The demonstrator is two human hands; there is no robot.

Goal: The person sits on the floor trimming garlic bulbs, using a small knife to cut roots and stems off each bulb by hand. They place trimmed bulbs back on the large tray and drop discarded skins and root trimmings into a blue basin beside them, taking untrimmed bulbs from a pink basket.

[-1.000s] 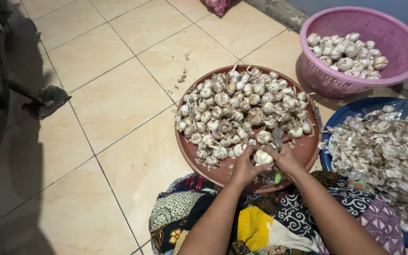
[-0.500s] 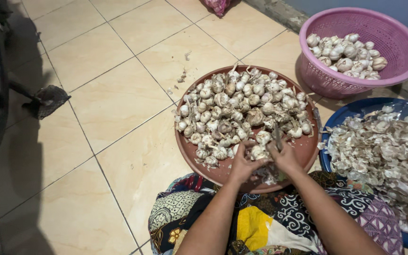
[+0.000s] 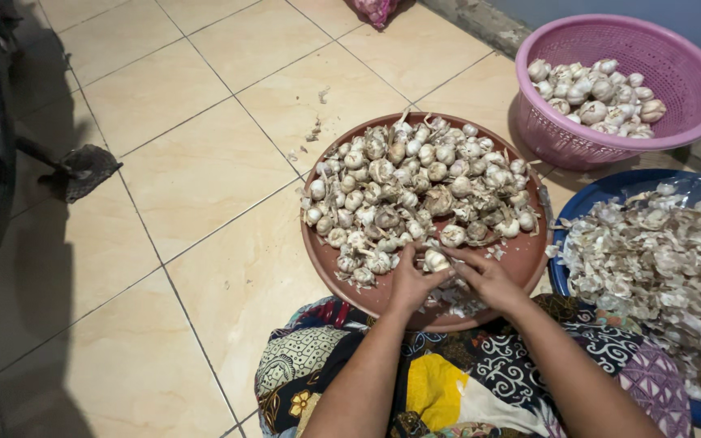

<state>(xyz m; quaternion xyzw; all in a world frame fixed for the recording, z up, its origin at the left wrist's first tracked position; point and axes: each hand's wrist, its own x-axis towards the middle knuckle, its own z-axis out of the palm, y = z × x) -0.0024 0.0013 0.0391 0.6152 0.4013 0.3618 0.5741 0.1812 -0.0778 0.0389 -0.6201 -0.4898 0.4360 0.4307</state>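
Blue basin [image 3: 602, 191] of peels cut off right.

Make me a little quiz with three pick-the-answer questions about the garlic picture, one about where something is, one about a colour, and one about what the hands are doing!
1. Where is the pile of papery garlic skins?
A. in the blue basin
B. in the pink basket
C. on the bare floor tiles

2. What colour is the round tray under the big heap of garlic bulbs?
A. green
B. brown
C. white

3. What are the left hand and right hand doing?
A. resting flat on the floor
B. lifting the pink basket
C. gripping one garlic bulb between them

Answers:
1. A, the skins fill the blue basin at the right.
2. B, its bare rim shows reddish brown.
3. C, fingers of both hands close around a single bulb over the tray's near edge.
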